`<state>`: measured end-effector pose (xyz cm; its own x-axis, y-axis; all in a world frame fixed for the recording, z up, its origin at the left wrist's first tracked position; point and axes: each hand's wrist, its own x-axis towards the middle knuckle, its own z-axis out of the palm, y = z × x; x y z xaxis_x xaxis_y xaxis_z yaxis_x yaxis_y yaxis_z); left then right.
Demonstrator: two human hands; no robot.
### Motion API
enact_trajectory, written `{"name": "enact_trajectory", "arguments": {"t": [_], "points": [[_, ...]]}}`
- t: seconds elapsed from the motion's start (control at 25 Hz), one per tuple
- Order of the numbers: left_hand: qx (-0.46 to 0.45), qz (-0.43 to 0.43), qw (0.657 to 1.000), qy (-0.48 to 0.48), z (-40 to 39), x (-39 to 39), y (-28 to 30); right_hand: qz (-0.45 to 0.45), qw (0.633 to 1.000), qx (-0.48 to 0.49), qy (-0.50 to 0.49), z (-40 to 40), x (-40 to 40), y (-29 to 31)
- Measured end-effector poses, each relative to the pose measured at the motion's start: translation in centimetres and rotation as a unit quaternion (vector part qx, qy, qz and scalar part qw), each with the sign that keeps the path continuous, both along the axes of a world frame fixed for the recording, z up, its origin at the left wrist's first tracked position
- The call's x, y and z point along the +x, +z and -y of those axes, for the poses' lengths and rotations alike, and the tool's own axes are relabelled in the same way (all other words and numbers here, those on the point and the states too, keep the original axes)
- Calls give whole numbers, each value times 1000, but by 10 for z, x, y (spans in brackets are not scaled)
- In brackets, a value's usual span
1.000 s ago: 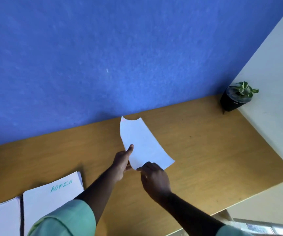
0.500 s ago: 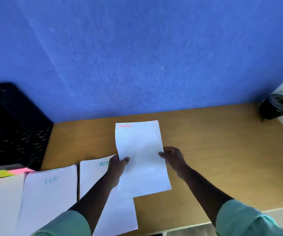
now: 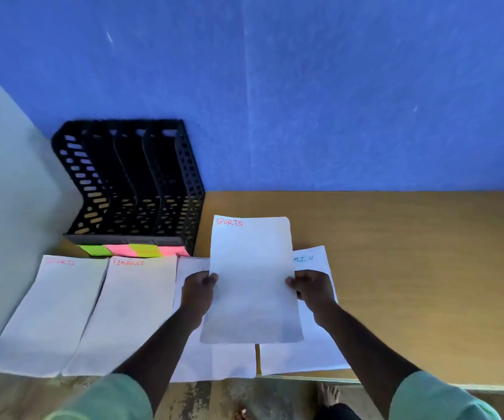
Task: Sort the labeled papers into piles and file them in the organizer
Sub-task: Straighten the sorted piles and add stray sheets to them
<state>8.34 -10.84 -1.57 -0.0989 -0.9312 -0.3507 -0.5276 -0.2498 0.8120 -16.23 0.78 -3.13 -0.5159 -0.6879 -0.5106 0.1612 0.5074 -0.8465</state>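
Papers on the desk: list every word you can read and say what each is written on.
"SPORTS", red, top left of the held sheet, gripped by the left hand and right hand.
"FINANCE", red, top of the second pile; last letter unclear.
"MIN", teal, on the rightmost pile; its start is covered.
Leftmost pile: red word, blurred, likely "SPORTS".
Third pile: label hidden.
Sticky notes below the organizer: no readable text.

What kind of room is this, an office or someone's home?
Probably an office or study desk: a black file organizer with coloured sticky tabs, piles of labelled papers on a wooden desk, and a blue partition-like wall behind.
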Motion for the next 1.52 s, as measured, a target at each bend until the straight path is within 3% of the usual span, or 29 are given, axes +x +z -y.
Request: {"name": "enact_trajectory", "arguments": {"t": [0.2, 0.36, 0.56, 0.72, 1.08, 1.28, 1.52], "points": [[-48, 58, 997, 35, 9, 62, 2, 48, 998, 6, 30, 24, 63, -3], [-68, 127, 984, 102, 12, 98, 3, 10, 996, 44, 79, 40, 105, -10], [-62, 153, 969, 183, 23, 153, -1, 8, 992, 52, 117, 66, 159, -5], [-44, 166, 959, 224, 38, 224, -16, -47, 982, 63, 172, 93, 231, -1], [-54, 259, 954, 139, 130, 406, -25, -83, 973, 94, 193, 170, 416, -12], [-65, 288, 953, 62, 157, 442, -32, -122, 964, 133, 196, 198, 468, -17], [-126, 445, 885, -59, 140, 431, -41, -174, 949, 160, 211, 211, 480, -22]]}}
